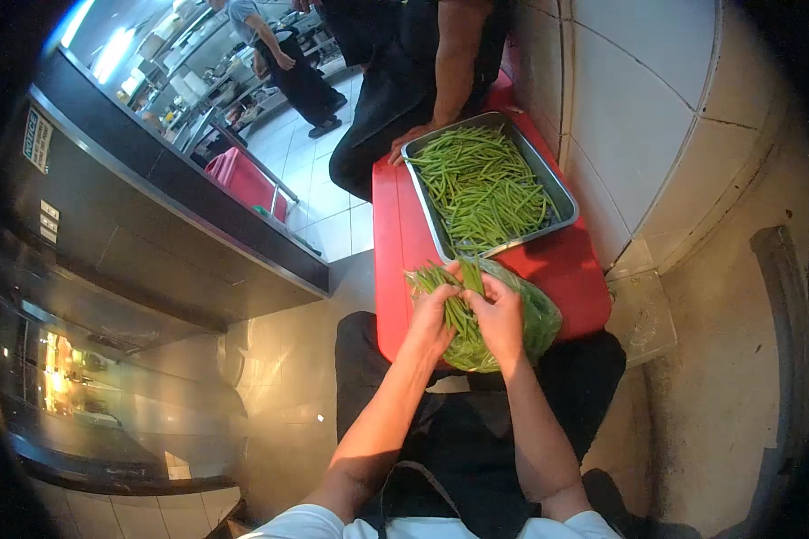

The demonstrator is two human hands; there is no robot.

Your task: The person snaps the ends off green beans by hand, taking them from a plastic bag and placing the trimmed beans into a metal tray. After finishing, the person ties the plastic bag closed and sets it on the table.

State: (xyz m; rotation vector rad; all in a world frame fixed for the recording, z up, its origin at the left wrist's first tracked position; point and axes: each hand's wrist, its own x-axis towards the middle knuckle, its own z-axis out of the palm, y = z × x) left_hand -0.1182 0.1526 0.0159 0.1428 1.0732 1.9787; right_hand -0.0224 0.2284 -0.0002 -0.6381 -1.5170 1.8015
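Observation:
Green beans in a bunch (459,316) are held between my two hands, above a clear plastic bag of green beans (539,322) at the near end of a red surface. My left hand (432,314) is closed on the beans from the left side. Facing it, my right hand (496,311) pinches beans with thumb and fingers, and the two thumbs are close together. Just beyond my hands, a metal tray (562,199) full of loose green beans (481,184) rests on the red surface (394,242).
A person in dark clothes (395,81) sits at the far end, one hand by the tray's corner. Another person (288,67) stands in the kitchen behind. A tiled wall (638,108) runs along the right; a dark-edged counter (180,198) is at left.

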